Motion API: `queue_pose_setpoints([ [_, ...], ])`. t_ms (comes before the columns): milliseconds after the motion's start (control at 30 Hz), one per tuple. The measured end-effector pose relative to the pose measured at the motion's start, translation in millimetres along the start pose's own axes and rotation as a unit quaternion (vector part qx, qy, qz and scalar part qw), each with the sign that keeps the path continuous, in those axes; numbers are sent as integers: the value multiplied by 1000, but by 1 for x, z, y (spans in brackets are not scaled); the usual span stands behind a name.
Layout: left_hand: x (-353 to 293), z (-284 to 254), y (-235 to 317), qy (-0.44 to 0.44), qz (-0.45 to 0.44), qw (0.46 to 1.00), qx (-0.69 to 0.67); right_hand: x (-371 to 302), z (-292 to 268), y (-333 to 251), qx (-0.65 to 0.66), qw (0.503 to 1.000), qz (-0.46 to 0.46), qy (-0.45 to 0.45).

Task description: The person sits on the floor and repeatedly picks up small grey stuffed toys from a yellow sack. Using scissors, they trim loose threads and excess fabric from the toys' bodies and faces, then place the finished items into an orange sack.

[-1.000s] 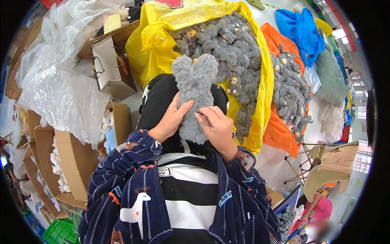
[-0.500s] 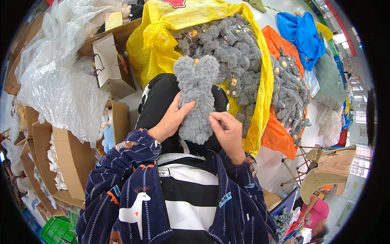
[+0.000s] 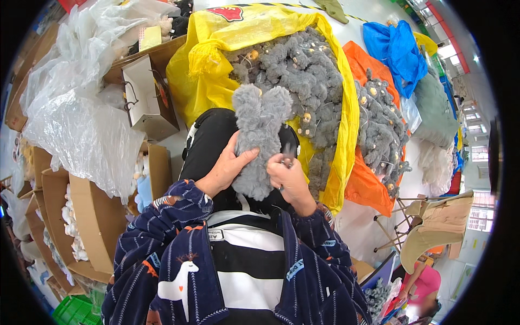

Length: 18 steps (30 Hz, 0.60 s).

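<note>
A fluffy grey plush toy piece, with two long lobes at its far end, is held above my lap. My left hand grips its left side, with the thumb lying across the fur. At its right side, my right hand is closed around a small dark metal tool. The tool is blurred by motion, so its exact kind is unclear. Just beyond my knees, a yellow sack holds a heap of grey plush pieces with small yellowish knobs.
Right of the yellow sack lies an orange sack with more grey plush, then a blue bag. Clear plastic sheeting and open cardboard boxes stand left. A folding stool and a person in pink are at right.
The plush piece has shifted slightly nearer to me. My right hand has moved left against its side, and the metal tool now shows in its fingers. My left hand keeps its hold.
</note>
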<state>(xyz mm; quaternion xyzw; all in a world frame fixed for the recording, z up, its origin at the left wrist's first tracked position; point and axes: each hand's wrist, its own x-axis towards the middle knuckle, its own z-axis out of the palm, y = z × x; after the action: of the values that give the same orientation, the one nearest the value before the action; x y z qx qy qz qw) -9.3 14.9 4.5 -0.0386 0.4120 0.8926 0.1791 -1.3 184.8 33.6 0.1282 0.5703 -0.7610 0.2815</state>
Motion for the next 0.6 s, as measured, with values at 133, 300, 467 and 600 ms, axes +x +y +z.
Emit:
queue_pose_setpoints([
  [133, 1, -1, -1, 0, -15, 1000, 7, -16, -1, -11, -180, 969, -170, -1],
  [300, 2, -3, -3, -10, -12, 1000, 1, -26, 5, -10, -531, 767, -353, 73],
  [467, 3, -3, -4, -11, -16, 1000, -2, -22, 3, -4, -588, 714, -373, 75],
  [600, 3, -3, -4, -1, -25, 1000, -14, -21, 1, -1, -592, 705, -382, 82],
])
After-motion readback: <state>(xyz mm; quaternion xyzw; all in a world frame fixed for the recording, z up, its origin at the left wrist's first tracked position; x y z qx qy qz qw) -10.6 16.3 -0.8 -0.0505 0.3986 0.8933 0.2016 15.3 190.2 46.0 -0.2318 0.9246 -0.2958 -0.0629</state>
